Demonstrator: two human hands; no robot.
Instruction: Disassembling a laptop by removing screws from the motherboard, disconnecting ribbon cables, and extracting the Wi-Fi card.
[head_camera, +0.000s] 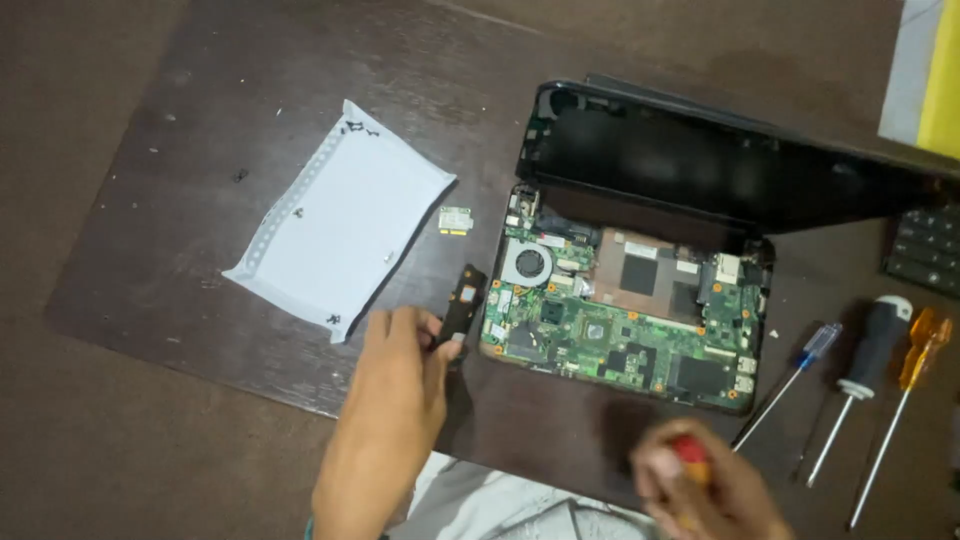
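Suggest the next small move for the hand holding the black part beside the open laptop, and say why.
Probably set it down: the left hand pinches the small black part just off the exposed green board, already clear of it. The white tray lies close by, a likely spot. The right hand grips a red-handled tool.

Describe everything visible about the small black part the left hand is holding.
The black part is a narrow, flat, dark piece, plastic by its look, with a small pale fitting near its upper end. It stands nearly upright on the dark table, just left of the opened laptop's green circuit board. The left hand pinches its lower end between thumb and fingers. Finer detail is too blurred to tell.
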